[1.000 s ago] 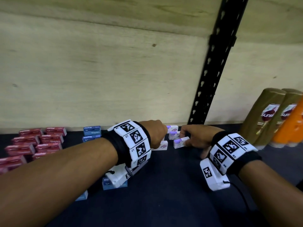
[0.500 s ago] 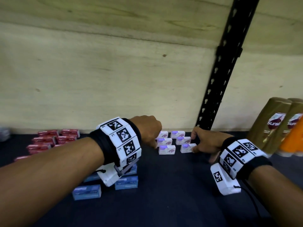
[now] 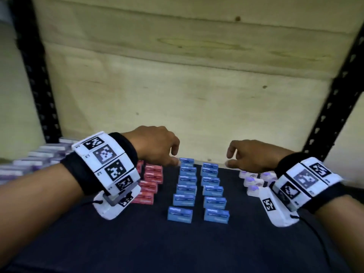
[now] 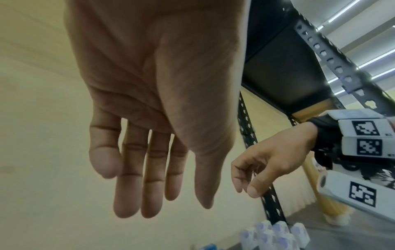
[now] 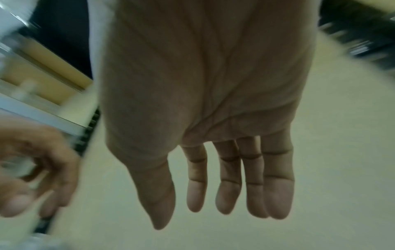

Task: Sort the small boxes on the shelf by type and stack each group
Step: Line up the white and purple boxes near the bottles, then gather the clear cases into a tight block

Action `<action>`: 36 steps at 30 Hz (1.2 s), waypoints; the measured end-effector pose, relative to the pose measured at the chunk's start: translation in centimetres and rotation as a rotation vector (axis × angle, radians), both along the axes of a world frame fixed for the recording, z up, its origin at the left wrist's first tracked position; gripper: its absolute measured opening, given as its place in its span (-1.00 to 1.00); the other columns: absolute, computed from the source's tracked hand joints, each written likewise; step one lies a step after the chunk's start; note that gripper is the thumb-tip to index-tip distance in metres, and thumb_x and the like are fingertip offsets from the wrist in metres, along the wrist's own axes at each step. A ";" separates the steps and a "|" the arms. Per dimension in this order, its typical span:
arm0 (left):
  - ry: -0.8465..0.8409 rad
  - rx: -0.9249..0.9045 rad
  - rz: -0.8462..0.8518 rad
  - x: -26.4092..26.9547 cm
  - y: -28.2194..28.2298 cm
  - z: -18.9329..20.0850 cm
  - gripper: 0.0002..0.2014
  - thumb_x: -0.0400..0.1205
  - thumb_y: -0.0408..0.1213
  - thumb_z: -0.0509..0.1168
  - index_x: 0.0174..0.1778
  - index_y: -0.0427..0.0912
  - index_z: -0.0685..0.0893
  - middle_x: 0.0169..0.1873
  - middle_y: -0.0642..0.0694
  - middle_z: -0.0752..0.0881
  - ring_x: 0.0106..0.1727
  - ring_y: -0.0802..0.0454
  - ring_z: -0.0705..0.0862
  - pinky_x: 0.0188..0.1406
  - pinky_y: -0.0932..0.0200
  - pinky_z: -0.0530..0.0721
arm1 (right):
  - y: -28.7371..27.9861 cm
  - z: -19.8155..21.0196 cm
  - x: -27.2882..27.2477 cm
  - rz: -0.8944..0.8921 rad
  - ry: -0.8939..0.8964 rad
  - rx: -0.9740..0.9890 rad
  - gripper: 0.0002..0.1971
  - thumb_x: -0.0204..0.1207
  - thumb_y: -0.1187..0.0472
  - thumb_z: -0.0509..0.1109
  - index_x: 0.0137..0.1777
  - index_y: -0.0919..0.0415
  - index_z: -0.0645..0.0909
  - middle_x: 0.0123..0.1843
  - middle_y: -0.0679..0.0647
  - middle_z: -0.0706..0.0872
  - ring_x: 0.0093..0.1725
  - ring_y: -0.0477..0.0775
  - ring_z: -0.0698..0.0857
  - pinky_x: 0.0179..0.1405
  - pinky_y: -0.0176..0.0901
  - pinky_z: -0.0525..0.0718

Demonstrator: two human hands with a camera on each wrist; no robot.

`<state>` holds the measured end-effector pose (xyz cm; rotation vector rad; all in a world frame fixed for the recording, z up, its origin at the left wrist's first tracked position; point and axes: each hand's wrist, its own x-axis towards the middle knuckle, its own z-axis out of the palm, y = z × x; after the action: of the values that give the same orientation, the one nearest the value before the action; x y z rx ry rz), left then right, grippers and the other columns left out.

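Observation:
Small blue boxes (image 3: 199,186) stand in two columns on the dark shelf mat (image 3: 177,243). Red boxes (image 3: 152,178) sit to their left, partly hidden by my left wrist. White boxes with purple ends (image 3: 252,181) (image 4: 275,235) lie to the right, partly behind my right wrist. My left hand (image 3: 173,156) (image 4: 153,194) hovers at the far end of the left blue column, fingers relaxed, holding nothing. Beyond the right blue column my right hand (image 3: 229,162) (image 5: 224,194) hangs empty with loose fingers.
Pale purple boxes (image 3: 39,160) are piled at the far left. Black perforated uprights (image 3: 37,85) (image 3: 338,99) frame the bay, and a plywood wall (image 3: 187,85) closes the back. A yellow bottle (image 4: 333,211) stands to the right.
Both hands have left the white boxes at the right and moved leftwards over the blue boxes, their fingers uncurling. The view has swung left, so the bottles are out of the head view.

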<state>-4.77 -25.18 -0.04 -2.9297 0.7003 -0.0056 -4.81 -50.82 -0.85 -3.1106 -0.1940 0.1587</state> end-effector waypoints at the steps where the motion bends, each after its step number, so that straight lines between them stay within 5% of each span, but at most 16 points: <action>1: -0.002 -0.012 0.040 -0.7 2.3 0.3 -0.61 0.58 0.29 0.24 0.20 0.16 0.60 0.07 0.17 0.65 0.04 0.07 0.61 -0.08 0.08 0.57 | 2.6 0.4 0.0 0.066 -0.004 0.002 -0.71 0.59 -0.22 0.35 0.16 -0.11 0.48 0.07 -0.09 0.63 0.02 0.03 0.64 0.09 -0.06 0.61; 5: -0.018 -0.065 0.187 -3.6 10.2 0.5 -0.65 0.56 0.29 0.26 0.12 0.19 0.64 0.02 0.22 0.71 0.02 0.10 0.65 0.06 0.01 0.67 | 12.5 1.3 -1.6 0.304 0.008 0.027 -0.71 0.58 -0.25 0.35 0.16 -0.16 0.49 0.05 -0.15 0.66 0.04 -0.01 0.65 0.11 -0.07 0.62; 14: -0.033 -0.135 0.521 -10.0 25.6 -3.0 -0.66 0.59 0.29 0.22 0.15 0.22 0.66 0.11 0.25 0.71 -0.03 0.17 0.63 0.04 0.11 0.65 | 29.9 -1.2 -3.4 0.663 0.033 0.069 -0.71 0.58 -0.23 0.35 0.17 -0.11 0.53 0.00 -0.14 0.58 0.03 0.00 0.61 -0.01 -0.09 0.57; 18: -0.061 -0.193 0.616 -10.7 29.4 -5.2 -0.63 0.67 0.24 0.13 0.38 0.33 0.52 0.39 0.16 0.57 0.29 0.04 0.60 0.28 -0.06 0.58 | 34.3 -2.6 -2.7 0.708 0.070 0.088 -0.71 0.57 -0.22 0.37 0.17 -0.13 0.52 0.12 -0.08 0.67 0.06 0.02 0.64 0.12 -0.05 0.63; 22: -0.050 -0.358 0.613 -10.2 31.4 -7.2 -0.65 0.70 0.17 0.11 0.41 0.34 0.52 0.44 0.18 0.53 0.33 0.08 0.59 0.38 -0.05 0.54 | 36.5 -3.3 -2.4 0.731 0.115 0.060 -0.62 0.59 -0.17 0.38 0.32 -0.07 0.52 0.22 -0.06 0.66 0.10 0.01 0.62 0.06 -0.08 0.59; 27: -0.090 -0.413 0.637 -9.2 33.4 -9.4 -0.68 0.66 0.22 0.12 0.30 0.39 0.57 0.28 0.26 0.59 0.25 0.17 0.60 0.29 0.06 0.58 | 37.8 -4.0 -1.6 0.734 0.155 0.023 -0.65 0.59 -0.09 0.43 0.32 -0.05 0.53 0.19 -0.05 0.68 0.11 0.03 0.65 0.11 -0.04 0.65; 33: -0.077 -0.532 0.628 -8.9 34.4 -9.9 -0.95 0.64 0.21 0.20 -0.09 0.55 0.55 -0.04 0.43 0.62 -0.02 0.34 0.60 0.10 0.23 0.57 | 38.9 -4.5 -0.5 0.758 0.154 0.059 -0.71 0.53 0.05 0.52 0.20 -0.10 0.55 0.04 -0.11 0.71 -0.01 0.00 0.66 -0.01 -0.05 0.64; 36: -0.067 -0.558 0.661 -8.8 34.0 -10.0 -0.94 0.65 0.20 0.19 -0.05 0.51 0.57 -0.21 0.44 0.56 -0.16 0.36 0.54 -0.07 0.28 0.49 | 39.3 -4.6 -0.3 0.777 0.169 0.056 -0.70 0.53 0.07 0.53 0.19 -0.12 0.54 0.02 -0.12 0.72 -0.04 -0.01 0.66 -0.03 -0.07 0.64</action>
<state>-13.59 8.81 -10.08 -3.5056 -0.3717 -0.2718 -5.11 -11.51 -5.48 -2.7580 -1.3470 0.4068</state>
